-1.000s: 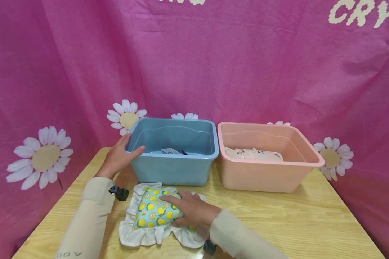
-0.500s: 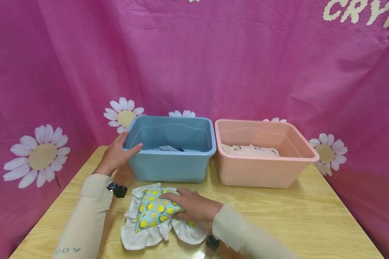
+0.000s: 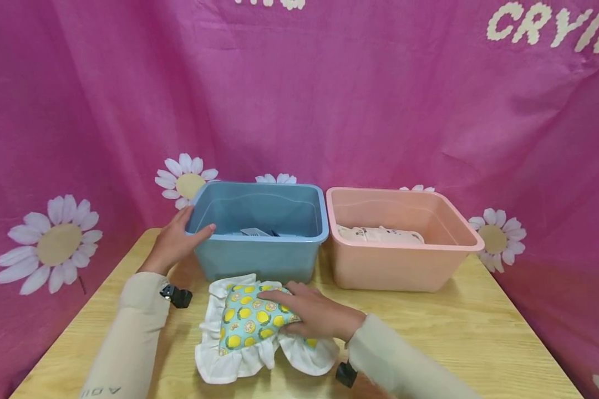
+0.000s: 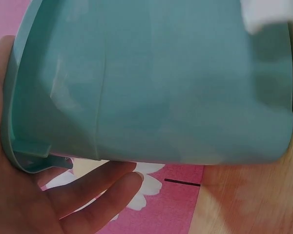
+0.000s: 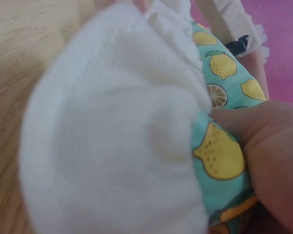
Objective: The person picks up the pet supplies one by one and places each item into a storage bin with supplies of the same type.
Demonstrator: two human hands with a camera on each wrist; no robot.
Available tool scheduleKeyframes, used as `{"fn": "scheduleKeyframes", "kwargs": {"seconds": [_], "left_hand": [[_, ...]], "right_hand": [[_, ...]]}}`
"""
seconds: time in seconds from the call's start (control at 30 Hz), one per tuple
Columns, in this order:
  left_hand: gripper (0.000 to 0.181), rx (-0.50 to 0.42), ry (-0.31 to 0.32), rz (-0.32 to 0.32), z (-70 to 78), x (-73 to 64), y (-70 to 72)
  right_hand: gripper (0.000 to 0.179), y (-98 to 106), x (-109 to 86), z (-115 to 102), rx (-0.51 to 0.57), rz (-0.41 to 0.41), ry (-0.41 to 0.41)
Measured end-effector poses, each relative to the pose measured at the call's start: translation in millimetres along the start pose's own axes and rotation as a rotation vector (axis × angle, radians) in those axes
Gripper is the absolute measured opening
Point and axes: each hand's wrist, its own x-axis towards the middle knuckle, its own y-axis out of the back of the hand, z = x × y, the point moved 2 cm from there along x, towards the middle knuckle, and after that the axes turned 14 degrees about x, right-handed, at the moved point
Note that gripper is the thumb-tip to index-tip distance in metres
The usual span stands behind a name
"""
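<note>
In the head view, my left hand holds the front left corner of a blue plastic bin, its thumb over the rim. From the left wrist, the fingers appear beside the bin's outer wall. My right hand grips a lemon-print cushion with a white ruffled edge, in front of the blue bin. The cushion is bunched where the hand holds it, and the fingertips are partly hidden. Up close in the right wrist view, the white ruffle covers much of the cloth.
A pink bin stands right of the blue one, with a pale patterned cloth item inside. Low in the blue bin lies a grey slotted object, partly hidden. Both bins stand on a wooden table before a magenta curtain.
My right hand and the cushion have shifted slightly right, and the cushion's far edge now overlaps the bin's lower front in view. My left hand stays at the blue bin's corner.
</note>
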Motion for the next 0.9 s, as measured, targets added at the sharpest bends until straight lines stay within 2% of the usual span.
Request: {"fn": "scheduleKeyframes", "kwargs": {"seconds": [0.13,0.23,0.37,0.47,0.73,0.9], "left_hand": [[0.099,0.012,0.001,0.006,-0.7,-0.4,-1.7],[0.099,0.01,-0.007,-0.001,0.2,-0.2,-3.9],[0.1,0.017,-0.003,-0.003,0.1,-1.5,-5.1],[0.1,0.02,-0.003,-0.004,0.7,-2.2,-5.5],[0.1,0.023,-0.02,0.01,1.9,1.1,-2.2],[0.1,0.025,-0.022,0.018,-1.5,1.0,-1.0]], "right_hand": [[0.078,4,-7.9,1,0.028,0.018,-0.021],[0.082,8,-14.6,1,0.092,0.029,-0.05],[0.087,14,-20.5,-1,0.199,0.042,-0.117],[0.088,19,-24.2,-1,0.22,0.065,-0.159],[0.086,44,-35.0,-3,0.071,0.17,-0.082],[0.082,68,-42.2,-9,0.057,0.205,-0.023]]}}
